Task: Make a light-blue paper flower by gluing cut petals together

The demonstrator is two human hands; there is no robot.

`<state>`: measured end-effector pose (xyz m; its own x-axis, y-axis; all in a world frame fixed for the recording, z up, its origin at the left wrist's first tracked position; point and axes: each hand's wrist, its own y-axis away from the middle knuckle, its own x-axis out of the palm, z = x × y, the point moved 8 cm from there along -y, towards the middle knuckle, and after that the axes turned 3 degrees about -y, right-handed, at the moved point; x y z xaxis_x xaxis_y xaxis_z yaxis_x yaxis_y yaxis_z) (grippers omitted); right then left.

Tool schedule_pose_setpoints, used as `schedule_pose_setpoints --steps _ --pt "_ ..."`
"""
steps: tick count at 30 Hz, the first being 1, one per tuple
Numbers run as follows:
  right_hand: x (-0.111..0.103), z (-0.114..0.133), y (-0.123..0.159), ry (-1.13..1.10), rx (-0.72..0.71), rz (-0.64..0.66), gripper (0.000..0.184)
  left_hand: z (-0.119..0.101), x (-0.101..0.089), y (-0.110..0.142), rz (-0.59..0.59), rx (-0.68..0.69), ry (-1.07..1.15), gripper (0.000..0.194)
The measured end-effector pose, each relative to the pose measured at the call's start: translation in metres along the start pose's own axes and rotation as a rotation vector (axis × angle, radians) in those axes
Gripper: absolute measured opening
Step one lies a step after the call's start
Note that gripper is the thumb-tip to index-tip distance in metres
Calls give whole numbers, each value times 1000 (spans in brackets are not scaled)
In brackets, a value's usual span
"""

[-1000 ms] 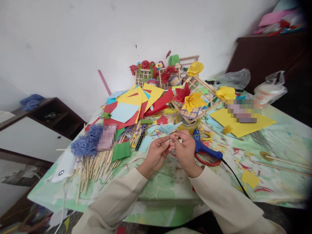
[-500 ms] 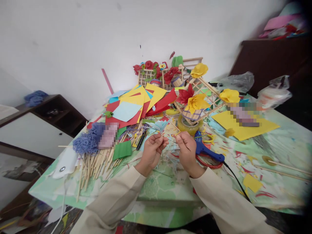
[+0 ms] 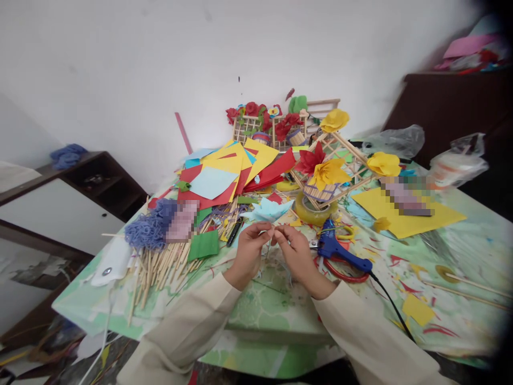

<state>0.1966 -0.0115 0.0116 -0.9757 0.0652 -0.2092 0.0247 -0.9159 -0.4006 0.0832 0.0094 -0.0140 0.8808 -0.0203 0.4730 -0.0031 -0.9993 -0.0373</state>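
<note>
A light blue paper flower (image 3: 267,210) on a thin stick stands just above my fingertips, over the middle of the table. My left hand (image 3: 248,252) pinches the stick below the flower. Beside it, fingertips almost touching, my right hand (image 3: 295,253) is pinched at the same spot; what it grips is too small to make out. A blue glue gun (image 3: 340,253) lies on red scissors just right of my right hand.
Coloured paper sheets (image 3: 224,171), wooden sticks (image 3: 160,267) and purple yarn (image 3: 146,231) crowd the left half. Paper flowers on wooden lattices (image 3: 328,171), a tape roll (image 3: 315,211) and a yellow sheet (image 3: 404,214) lie behind. The glue gun's black cable (image 3: 390,305) runs toward me.
My hands separated half a second ago, then came back together. The blue flower stayed in my left hand and now tilts right. The view has shifted slightly.
</note>
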Motion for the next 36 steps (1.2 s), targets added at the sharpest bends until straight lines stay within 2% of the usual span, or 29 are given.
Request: schedule_pose_setpoints --steps 3,8,13,18,23,30,36 --pt "4 -2 -2 1 32 32 30 3 0 0 2 -36 -19 17" --pt "7 -7 0 -33 53 1 14 6 0 0 -14 -69 -4 19" --pt "20 -10 5 -195 94 112 21 9 0 0 -21 -130 1 23" --pt "22 -12 6 -317 163 135 23 4 4 2 26 -122 111 19" --pt "36 -16 11 -518 294 251 20 -1 10 1 136 -135 215 2" --pt "39 -22 15 -685 358 260 18 -7 10 0 176 -132 188 18" --pt "38 -24 16 -704 394 246 22 -10 10 0 197 -123 89 23"
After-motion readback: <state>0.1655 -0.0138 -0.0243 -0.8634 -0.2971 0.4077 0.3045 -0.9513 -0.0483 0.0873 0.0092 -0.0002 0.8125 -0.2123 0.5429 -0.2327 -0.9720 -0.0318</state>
